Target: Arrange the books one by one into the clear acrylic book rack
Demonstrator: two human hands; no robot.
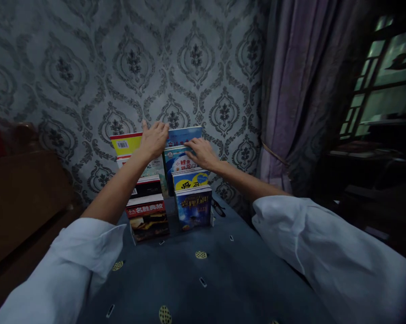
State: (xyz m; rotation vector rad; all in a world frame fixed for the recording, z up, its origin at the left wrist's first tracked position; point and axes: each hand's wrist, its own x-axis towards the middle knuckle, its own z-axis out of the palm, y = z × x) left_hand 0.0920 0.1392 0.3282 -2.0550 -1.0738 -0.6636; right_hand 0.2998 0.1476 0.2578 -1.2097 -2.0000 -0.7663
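Several books stand upright in two rows, one behind another, on a dark blue cloth. The left row has a red and black book (149, 221) in front and a yellow book (127, 144) at the back. In the right row a dark blue book (194, 209) is foremost, then a yellow and blue book (191, 180), a teal book (180, 163) and a light blue book (185, 135). My left hand (154, 138), fingers spread, rests at the top of the rear books between the rows. Over the teal book's upper edge lies my right hand (202, 153), its fingers apart.
Dark glasses (218, 208) lie right of the books on the cloth (216, 274). Patterned wallpaper (196, 67) rises behind. A purple curtain (287, 90) hangs at the right, and brown wooden furniture (27, 193) stands at the left.
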